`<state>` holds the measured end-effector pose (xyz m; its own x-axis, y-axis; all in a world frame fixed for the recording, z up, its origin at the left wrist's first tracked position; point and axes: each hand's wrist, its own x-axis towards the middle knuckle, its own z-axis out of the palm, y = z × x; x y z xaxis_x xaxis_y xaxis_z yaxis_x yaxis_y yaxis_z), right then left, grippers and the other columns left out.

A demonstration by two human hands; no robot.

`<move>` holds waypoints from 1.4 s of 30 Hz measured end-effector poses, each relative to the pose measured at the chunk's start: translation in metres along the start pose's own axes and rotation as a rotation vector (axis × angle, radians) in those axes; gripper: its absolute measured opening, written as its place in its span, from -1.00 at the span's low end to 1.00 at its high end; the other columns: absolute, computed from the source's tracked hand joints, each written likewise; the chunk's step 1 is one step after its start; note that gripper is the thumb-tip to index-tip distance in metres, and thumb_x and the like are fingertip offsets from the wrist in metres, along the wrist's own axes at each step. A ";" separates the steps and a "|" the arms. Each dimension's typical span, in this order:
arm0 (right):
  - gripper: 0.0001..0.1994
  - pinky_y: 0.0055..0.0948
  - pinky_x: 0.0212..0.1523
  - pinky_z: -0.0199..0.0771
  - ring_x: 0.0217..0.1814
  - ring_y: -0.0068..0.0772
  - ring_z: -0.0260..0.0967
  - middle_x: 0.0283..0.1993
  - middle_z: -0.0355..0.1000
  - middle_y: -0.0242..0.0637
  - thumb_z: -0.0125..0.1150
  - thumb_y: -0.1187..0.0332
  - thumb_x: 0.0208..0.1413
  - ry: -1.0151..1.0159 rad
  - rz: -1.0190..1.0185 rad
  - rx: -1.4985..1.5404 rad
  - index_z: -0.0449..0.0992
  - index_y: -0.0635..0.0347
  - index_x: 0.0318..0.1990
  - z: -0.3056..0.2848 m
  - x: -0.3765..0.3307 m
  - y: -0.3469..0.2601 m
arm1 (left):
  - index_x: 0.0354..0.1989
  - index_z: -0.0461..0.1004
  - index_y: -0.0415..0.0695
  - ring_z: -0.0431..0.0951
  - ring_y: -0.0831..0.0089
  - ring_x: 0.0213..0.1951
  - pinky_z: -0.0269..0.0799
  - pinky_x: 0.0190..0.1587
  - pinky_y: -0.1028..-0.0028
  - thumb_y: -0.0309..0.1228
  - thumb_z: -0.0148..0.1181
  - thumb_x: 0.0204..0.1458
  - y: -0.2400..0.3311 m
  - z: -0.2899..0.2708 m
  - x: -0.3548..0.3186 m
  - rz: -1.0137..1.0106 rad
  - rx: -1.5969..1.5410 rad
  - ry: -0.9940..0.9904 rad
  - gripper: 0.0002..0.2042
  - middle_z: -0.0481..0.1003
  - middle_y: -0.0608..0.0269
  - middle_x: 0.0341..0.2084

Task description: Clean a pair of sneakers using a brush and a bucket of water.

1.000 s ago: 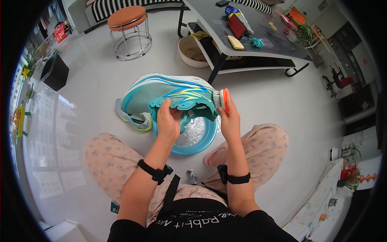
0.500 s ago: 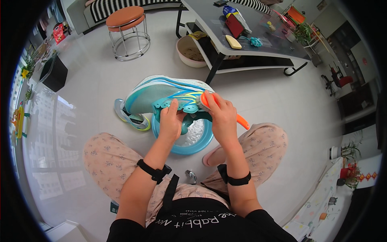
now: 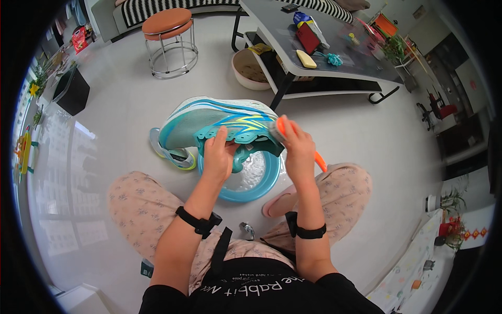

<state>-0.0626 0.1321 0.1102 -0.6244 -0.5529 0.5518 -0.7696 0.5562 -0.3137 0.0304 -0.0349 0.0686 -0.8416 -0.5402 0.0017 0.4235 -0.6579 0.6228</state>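
Note:
A teal running shoe [image 3: 180,124] with blue and yellow stripes lies on its side in the air above a blue basin [image 3: 246,196]. My left hand [image 3: 218,157] is closed on its opening edge, thumb on the upper. Closed around an orange scrub brush [image 3: 320,162], my right hand [image 3: 299,152] holds the grey bristles against the shoe's right end. White suds [image 3: 252,170] float in the basin. A second shoe [image 3: 170,152], pale grey with a yellow-green edge, rests on the floor left of the basin, partly hidden by the held shoe.
Ahead stands a dark-topped coffee table [image 3: 361,63] bearing a yellow soap bar [image 3: 306,59] and a blue mesh scrubber [image 3: 333,59]. A pale tub [image 3: 250,78] sits beside its leg. An orange stool [image 3: 167,23] and a black bin [image 3: 72,91] are farther left.
The brush has shifted right along the shoe toward its end, with my right hand. The shoe has tilted slightly; my left hand keeps its hold.

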 end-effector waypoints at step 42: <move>-0.39 -0.60 -0.50 0.26 -0.34 -0.62 0.26 -0.16 0.35 -0.51 0.30 0.18 0.09 -0.118 0.681 1.653 0.20 -0.01 0.27 0.016 0.000 0.040 | 0.06 0.34 -0.29 0.34 0.15 0.16 0.19 0.26 0.04 -0.23 -0.15 0.16 0.004 0.005 0.008 -0.283 -0.241 -0.030 -0.58 0.38 0.02 0.08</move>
<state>-0.0955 0.1449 0.0852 -0.8051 -0.5928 -0.0220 0.3265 -0.4120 -0.8507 0.0238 -0.0387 0.0749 -0.9445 -0.3062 -0.1190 0.2368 -0.8856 0.3995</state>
